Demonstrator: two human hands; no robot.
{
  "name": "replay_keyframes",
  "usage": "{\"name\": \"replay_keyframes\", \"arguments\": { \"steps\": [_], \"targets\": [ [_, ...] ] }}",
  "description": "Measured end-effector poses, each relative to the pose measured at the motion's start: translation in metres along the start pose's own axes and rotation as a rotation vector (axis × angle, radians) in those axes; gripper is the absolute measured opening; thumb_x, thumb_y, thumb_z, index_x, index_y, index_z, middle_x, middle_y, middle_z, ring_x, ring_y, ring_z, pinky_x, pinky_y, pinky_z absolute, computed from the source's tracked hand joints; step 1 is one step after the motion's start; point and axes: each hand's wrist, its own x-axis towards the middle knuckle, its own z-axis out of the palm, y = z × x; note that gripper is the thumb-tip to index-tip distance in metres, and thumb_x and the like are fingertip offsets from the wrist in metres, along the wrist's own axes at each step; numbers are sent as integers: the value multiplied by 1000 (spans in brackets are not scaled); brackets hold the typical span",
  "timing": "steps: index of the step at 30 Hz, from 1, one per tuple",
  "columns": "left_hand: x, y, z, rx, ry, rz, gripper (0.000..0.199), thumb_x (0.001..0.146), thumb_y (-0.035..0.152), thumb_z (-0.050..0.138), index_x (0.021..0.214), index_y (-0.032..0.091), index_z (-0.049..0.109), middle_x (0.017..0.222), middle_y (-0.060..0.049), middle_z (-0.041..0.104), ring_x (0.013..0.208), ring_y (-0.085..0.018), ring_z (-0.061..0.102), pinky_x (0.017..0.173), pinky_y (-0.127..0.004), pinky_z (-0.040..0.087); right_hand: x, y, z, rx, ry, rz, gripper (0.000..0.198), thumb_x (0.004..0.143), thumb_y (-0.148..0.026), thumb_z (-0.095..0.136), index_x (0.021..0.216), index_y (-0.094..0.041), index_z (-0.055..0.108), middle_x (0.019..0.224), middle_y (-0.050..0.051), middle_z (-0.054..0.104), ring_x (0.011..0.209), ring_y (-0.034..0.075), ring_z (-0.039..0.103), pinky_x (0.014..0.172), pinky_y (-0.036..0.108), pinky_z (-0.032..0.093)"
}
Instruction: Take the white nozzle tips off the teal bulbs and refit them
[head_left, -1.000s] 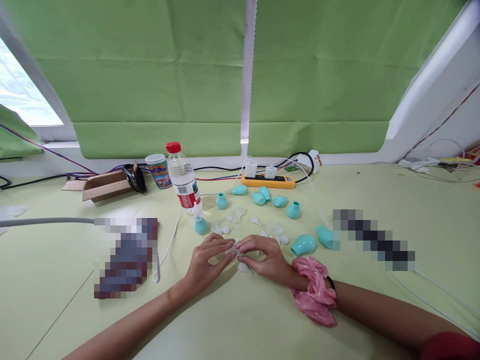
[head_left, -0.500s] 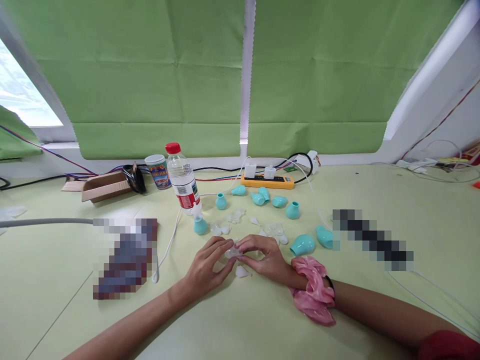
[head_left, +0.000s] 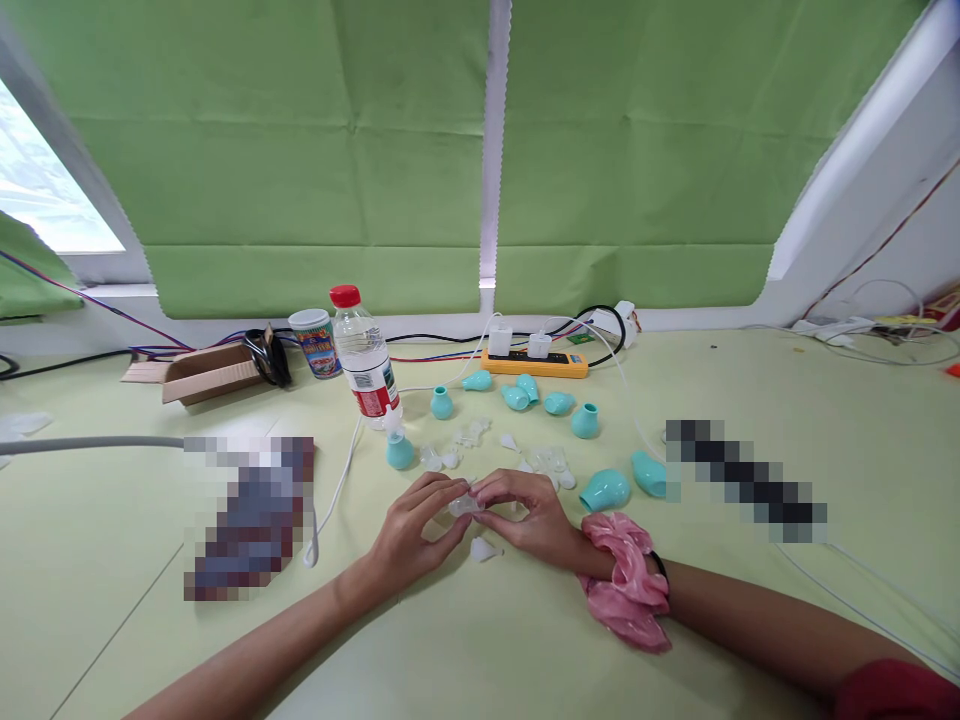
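Note:
Between my two hands is a small clear plastic piece (head_left: 463, 506), low over the table. My left hand (head_left: 409, 530) grips its left side with thumb and fingers. From the right, my right hand (head_left: 534, 512) pinches the same piece; fingertips cover part of it. A small white cone-shaped tip (head_left: 484, 549) lies just in front of my hands. Behind them are loose clear plastic parts (head_left: 551, 462) and more of them (head_left: 471, 433). One teal rubber bulb (head_left: 400, 452) stands upright with a clear nozzle in its mouth. Near my right wrist lies another teal bulb (head_left: 606, 490).
Several teal bulbs (head_left: 559, 403) are scattered farther back. Behind them sits an orange power strip (head_left: 536, 367) with white chargers. A red-capped water bottle (head_left: 364, 360), a can (head_left: 318, 345) and an open cardboard box (head_left: 214, 373) stand left. Blurred objects lie at both sides.

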Motion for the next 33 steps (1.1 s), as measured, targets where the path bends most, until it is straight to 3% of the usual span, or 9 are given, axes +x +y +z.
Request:
{"name": "replay_keyframes", "arguments": {
  "steps": [6,14,27,33],
  "targets": [
    [3,0,-1,-80,15,-20,27,72,15,59,99,20,60,88,-9,64,80,-19,57,70,-33,48,0,-1,1,5,11,7,5,71,-16,60,76,-19,59,80,3,63,77,14,60,65,25,53],
    [4,6,-2,-201,-8,-228,22,74,19,58,95,19,61,89,-8,63,84,-19,56,71,-33,48,-2,3,2,76,27,36,9,71,-19,61,79,-19,58,82,3,60,78,14,59,62,25,55],
    [3,7,-1,-341,-39,-408,20,74,20,58,92,22,64,93,-7,57,90,-20,54,79,-32,45,-2,2,2,68,36,34,14,68,-13,62,81,-18,58,82,3,61,78,14,59,62,25,55],
    [2,8,0,-288,-8,-390,18,74,20,58,91,20,64,92,-7,58,87,-19,55,76,-30,46,-2,2,3,92,45,49,13,68,-13,62,80,-18,59,82,3,61,79,15,59,62,25,55]
  ]
}}
